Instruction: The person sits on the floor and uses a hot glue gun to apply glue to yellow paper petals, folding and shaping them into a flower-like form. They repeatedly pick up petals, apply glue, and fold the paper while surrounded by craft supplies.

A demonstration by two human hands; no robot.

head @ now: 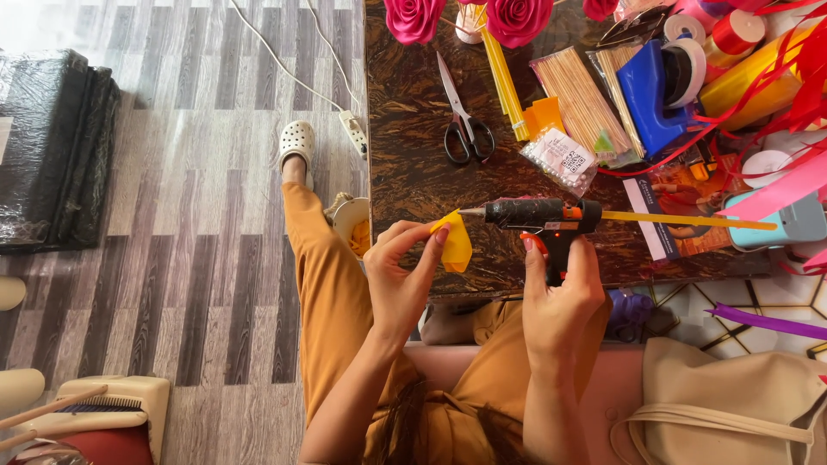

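Note:
My left hand (401, 275) pinches a small folded piece of yellow ribbon (455, 244) between thumb and fingers, over the near edge of the dark table (413, 164). My right hand (564, 297) grips the handle of a black and orange glue gun (541, 215), a finger on the orange trigger. Its metal nozzle points left and almost touches the top of the yellow piece. A yellow glue stick (689, 220) juts out of the gun's back to the right.
On the table lie black-handled scissors (463, 116), pink fabric roses (413, 17), yellow sticks (504, 82), bundles of wooden skewers (581, 99), a blue tape dispenser (650, 95) and ribbon rolls. A beige bag (732, 396) rests at lower right. A white cable runs over the striped floor.

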